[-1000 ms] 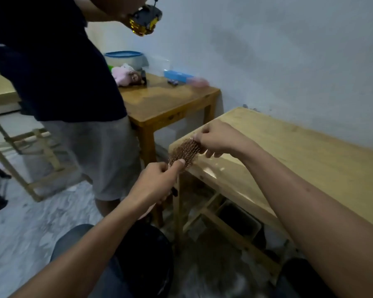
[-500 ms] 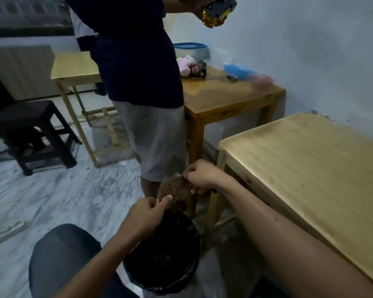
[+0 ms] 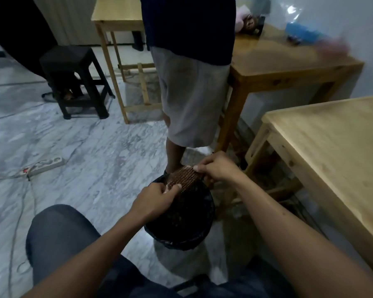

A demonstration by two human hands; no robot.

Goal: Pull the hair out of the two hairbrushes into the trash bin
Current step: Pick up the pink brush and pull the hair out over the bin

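Copper-bristled, the hairbrush (image 3: pixel 182 177) hangs right over the black trash bin (image 3: pixel 181 216), its long axis slanting from the left hand (image 3: pixel 154 198), whose fingers pinch at the near bristles, up to the right hand (image 3: pixel 218 168) gripping the far end.

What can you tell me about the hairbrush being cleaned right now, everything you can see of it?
The hairbrush shows a coppery-brown padded face packed with rows of short pins, turned up toward the camera. It is held tilted over the open black-lined trash bin. The right hand grips its far end; the left hand pinches at the near edge of the pins. The handle is hidden, and any hair in it is too fine to make out.
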